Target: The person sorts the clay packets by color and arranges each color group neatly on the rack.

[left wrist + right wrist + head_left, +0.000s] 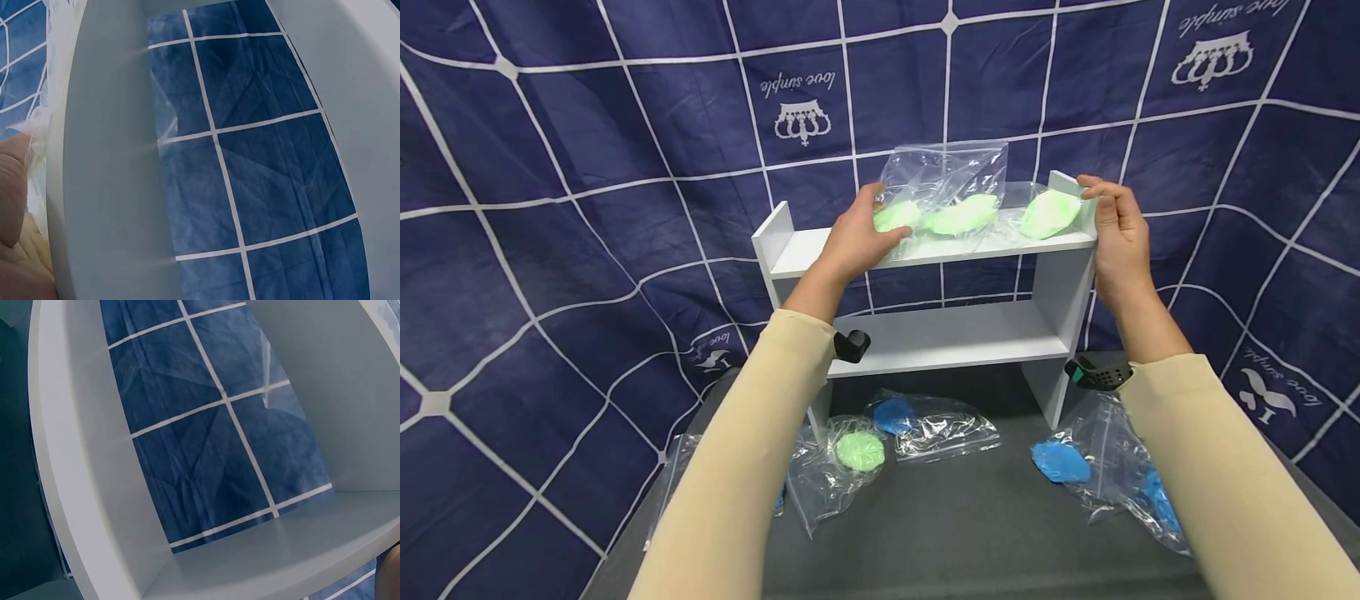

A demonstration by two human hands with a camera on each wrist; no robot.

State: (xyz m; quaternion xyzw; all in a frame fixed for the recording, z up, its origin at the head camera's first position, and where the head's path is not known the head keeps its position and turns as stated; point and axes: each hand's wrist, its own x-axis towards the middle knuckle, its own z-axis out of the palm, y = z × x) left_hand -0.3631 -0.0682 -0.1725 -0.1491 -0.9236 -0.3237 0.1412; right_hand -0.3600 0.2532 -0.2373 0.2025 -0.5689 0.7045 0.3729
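On the top board of a white two-tier shelf (pixel 955 337) lie clear zip bags with pale green lumps inside. My left hand (pixel 853 237) grips the leftmost bag by its green lump (pixel 897 217), thumb in front and fingers behind. Beside it is another bag with a green lump (pixel 964 215), its clear upper part standing up. A third green lump (pixel 1051 214) in a bag leans at the right end panel. Around the top of that panel my right hand (pixel 1122 237) holds on, fingertips over its upper edge. In the left wrist view, part of the left hand (pixel 15 212) shows beside the board.
On the dark grey table below lie more zip bags: one with a green lump (pixel 860 451), one with a blue lump (pixel 892 415), and blue lumps (pixel 1060 462) at the right. A navy cloth (pixel 700 125) with white lines hangs behind the shelf.
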